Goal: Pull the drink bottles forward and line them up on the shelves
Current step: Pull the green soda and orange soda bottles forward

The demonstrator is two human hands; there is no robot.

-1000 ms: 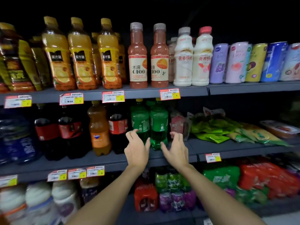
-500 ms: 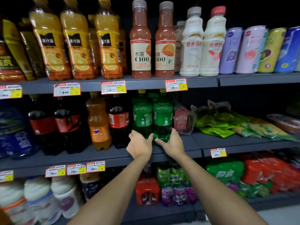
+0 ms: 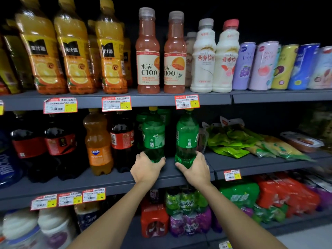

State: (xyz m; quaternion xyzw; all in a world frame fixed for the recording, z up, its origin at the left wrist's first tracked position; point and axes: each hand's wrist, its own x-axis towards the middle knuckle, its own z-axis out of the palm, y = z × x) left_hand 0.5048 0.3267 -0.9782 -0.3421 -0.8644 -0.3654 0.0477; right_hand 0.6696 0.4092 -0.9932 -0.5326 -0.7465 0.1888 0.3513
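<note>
Green soda bottles (image 3: 187,128), touching before, now stand apart on a dim shop's grey shelf (image 3: 71,184).
Left hand (image 3: 146,170) grips the 7 o'clock bottle (image 3: 153,139); right hand (image 3: 195,171), the 5 o'clock bottle (image 3: 186,141).

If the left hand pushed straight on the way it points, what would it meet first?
The left hand grips the left green bottle near its base. Beyond that, probably the green bottles behind; depth is unclear.

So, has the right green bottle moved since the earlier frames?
Yes. The right green bottle, gripped by the right hand, has shifted right, now under the price tag marked 4.
</note>
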